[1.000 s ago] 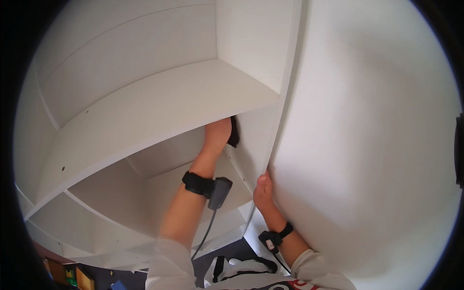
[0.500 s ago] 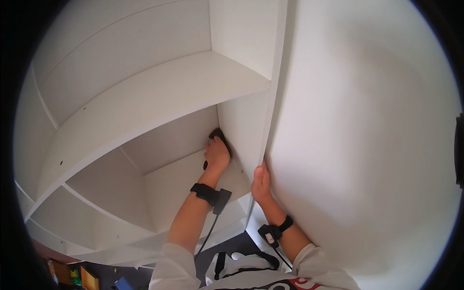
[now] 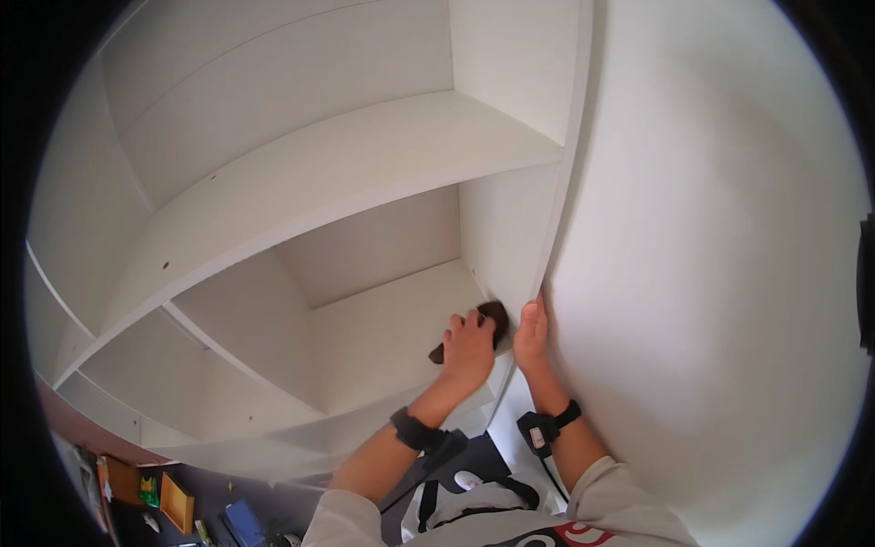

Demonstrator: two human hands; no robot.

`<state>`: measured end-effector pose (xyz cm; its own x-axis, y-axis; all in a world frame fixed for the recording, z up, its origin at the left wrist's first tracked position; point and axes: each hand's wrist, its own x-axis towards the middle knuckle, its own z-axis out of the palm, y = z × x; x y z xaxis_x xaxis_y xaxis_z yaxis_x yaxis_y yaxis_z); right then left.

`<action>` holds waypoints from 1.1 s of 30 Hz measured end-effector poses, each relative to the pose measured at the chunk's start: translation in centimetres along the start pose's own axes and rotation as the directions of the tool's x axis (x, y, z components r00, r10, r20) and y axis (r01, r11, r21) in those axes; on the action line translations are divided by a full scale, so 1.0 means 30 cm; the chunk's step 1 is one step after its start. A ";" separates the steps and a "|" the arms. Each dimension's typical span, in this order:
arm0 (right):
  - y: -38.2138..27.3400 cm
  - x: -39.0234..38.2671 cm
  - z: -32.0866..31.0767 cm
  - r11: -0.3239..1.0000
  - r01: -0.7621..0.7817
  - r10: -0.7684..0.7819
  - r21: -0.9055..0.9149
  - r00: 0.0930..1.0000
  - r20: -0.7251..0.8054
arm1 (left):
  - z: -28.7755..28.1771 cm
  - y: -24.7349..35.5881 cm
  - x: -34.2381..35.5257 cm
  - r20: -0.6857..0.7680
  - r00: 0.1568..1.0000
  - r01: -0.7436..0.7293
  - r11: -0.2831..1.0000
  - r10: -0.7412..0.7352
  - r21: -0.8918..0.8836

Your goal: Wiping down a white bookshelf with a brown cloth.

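Presently, my left hand (image 3: 469,346) has a dark cloth (image 3: 495,319), or some soft piece very like it, under the palm and fingers. The fingers are bent and rather narrow upon it; one end comes out at the left of the hand and a larger part at the right. The cloth lies on the floor board (image 3: 383,328) of the compartment, near its front right corner, just beside the side panel (image 3: 506,219). Above and beyond this hand is the upper shelf (image 3: 337,191), and well to its left stands the divider (image 3: 246,337).

My right hand (image 3: 530,333) is near, on the right of the left one, against the front edge of the same panel. The thumb side I can see, but the other fingers are mostly hidden, so I cannot tell if they grip it or only lean there.

In my judgement, the step in hand is rubbing the board with the cloth, here at the corner. The next stroke would call for a flat palm and even pressure, and for some care at the panel beside my knuckles, where the cloth could fold up or miss the joint. A steady right hand would help my balance.
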<state>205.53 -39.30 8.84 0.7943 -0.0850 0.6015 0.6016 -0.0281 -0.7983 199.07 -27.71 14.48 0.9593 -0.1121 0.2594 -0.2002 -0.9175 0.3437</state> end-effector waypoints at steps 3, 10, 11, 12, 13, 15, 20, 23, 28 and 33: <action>-0.106 -0.009 0.029 0.997 -0.066 0.066 -0.043 0.998 0.006 | -0.013 -0.033 -0.103 -0.044 0.992 -0.116 0.993 0.114 -0.032; -0.325 -0.032 0.053 0.998 -0.046 0.043 -0.052 0.997 -0.057 | -0.099 -0.100 -0.237 -0.053 0.996 -0.090 0.918 0.075 -0.386; -0.355 -0.073 0.073 0.995 -0.045 0.039 -0.094 0.997 -0.067 | -0.115 -0.138 -0.260 -0.010 0.997 0.050 0.723 -0.079 -0.689; -0.383 -0.095 0.094 0.995 -0.046 0.040 -0.091 0.997 -0.061 | -0.130 -0.156 -0.268 0.080 0.978 0.155 0.410 -0.193 -0.899; -0.411 -0.119 0.134 0.959 0.047 -0.063 -0.281 0.997 -0.047 | -0.154 -0.170 -0.280 0.081 0.939 0.196 0.328 -0.333 -0.924; -0.440 -0.154 0.204 0.867 0.175 -0.180 -0.467 0.983 0.036 | -0.223 -0.194 -0.301 0.125 0.887 0.133 -0.012 -0.444 -0.991; -0.503 -0.205 0.355 0.986 0.132 -0.080 -0.104 0.913 0.399 | -0.425 -0.200 -0.382 0.184 0.837 0.016 -0.313 -0.515 -0.950; -0.498 -0.215 0.464 0.907 -0.339 0.135 0.251 0.797 0.589 | -0.464 -0.231 -0.422 0.170 0.867 0.015 -0.316 -0.468 -0.949; -0.481 -0.146 0.605 0.579 -0.744 0.361 0.334 0.602 0.713 | -0.540 -0.283 -0.504 -0.091 0.815 0.042 0.214 -0.573 -0.976; -0.642 -0.057 0.786 0.747 -0.432 0.242 0.505 0.884 0.399 | -0.585 -0.297 -0.556 -0.539 0.590 -0.113 0.600 -0.601 -0.792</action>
<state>194.58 -15.15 23.87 0.8820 0.3154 0.3502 0.1490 0.5183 -0.8421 181.36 -10.98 22.94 0.5788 0.6911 0.4327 -0.3861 -0.2351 0.8920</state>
